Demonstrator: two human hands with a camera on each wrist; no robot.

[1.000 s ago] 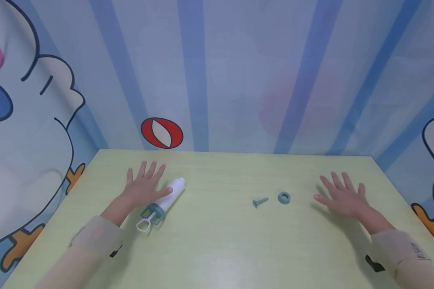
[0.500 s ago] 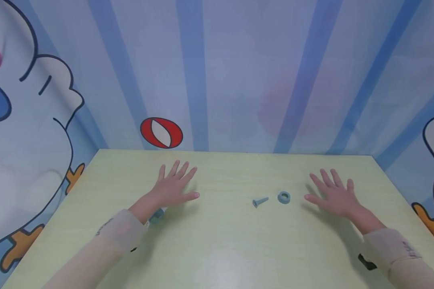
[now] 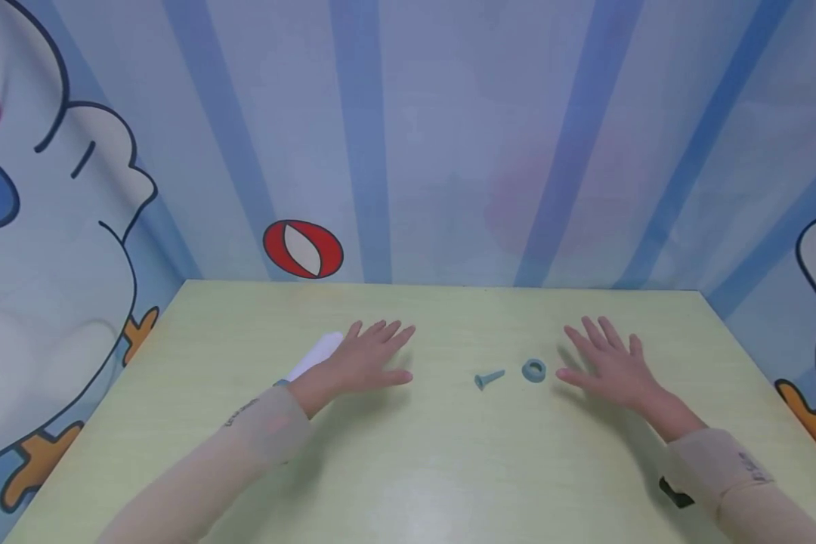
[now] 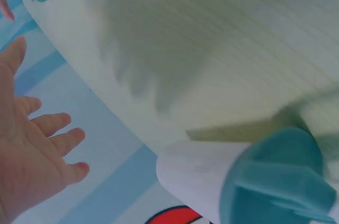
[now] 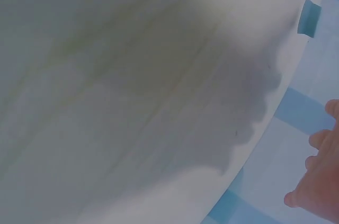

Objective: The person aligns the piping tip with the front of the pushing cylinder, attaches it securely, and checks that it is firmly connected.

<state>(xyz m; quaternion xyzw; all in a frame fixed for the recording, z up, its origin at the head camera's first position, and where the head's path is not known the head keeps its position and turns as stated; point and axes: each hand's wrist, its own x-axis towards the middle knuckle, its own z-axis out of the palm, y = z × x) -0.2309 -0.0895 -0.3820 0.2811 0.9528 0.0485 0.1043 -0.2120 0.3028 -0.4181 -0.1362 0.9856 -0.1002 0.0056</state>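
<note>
My left hand (image 3: 360, 363), fingers spread, hovers over the table just right of a white plunger syringe (image 3: 319, 353) with a teal collar. Wrist and sleeve hide the syringe's handle end in the head view; its collar (image 4: 273, 181) looms large in the left wrist view. Right of that hand lie a small teal funnel-shaped nozzle (image 3: 489, 379) and a teal ring (image 3: 533, 370). On the ring's other side, my right hand (image 3: 612, 370) is held above the table with straight, parted fingers. Neither hand holds anything.
The pale yellow table (image 3: 408, 468) ends at the back against a blue striped backdrop (image 3: 442, 151) with cartoon prints. Both forearms wear light sleeves (image 3: 272, 427), and a small black piece (image 3: 676, 493) shows under the right cuff.
My left hand has swept right, passing across the syringe toward the nozzle. The right hand has drifted a little left, closer to the ring. The syringe, nozzle and ring have stayed put.
</note>
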